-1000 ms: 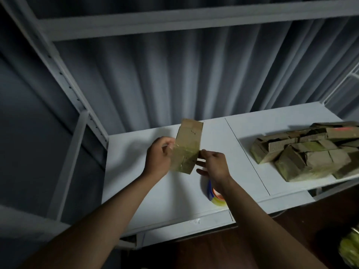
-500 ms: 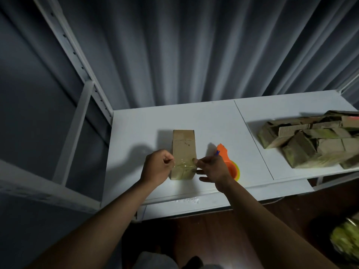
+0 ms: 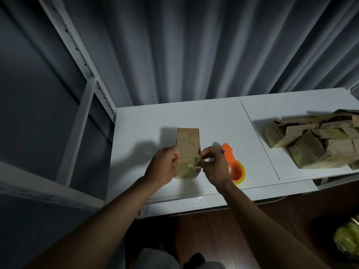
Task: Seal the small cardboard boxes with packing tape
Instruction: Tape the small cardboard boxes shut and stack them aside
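A small brown cardboard box [image 3: 188,144] lies on the white shelf top [image 3: 147,121], its near end wrapped in shiny clear tape. My left hand [image 3: 162,167] grips the box's left side with curled fingers. On the right side, my right hand [image 3: 212,165] pinches the box's near edge between thumb and fingertips. An orange tape dispenser [image 3: 232,162] with a yellowish tape roll lies just right of my right hand, partly hidden behind it.
A heap of several small cardboard boxes [image 3: 318,138] fills the right panel of the shelf. White metal uprights [image 3: 77,55] stand at the left, a grey curtain [image 3: 194,45] hangs behind. The dark floor lies below, with something green [image 3: 347,243] at the lower right.
The box came down from mid-air, tilted, onto the shelf top and now lies flat. Both hands stayed on its sides. The view tipped downward.
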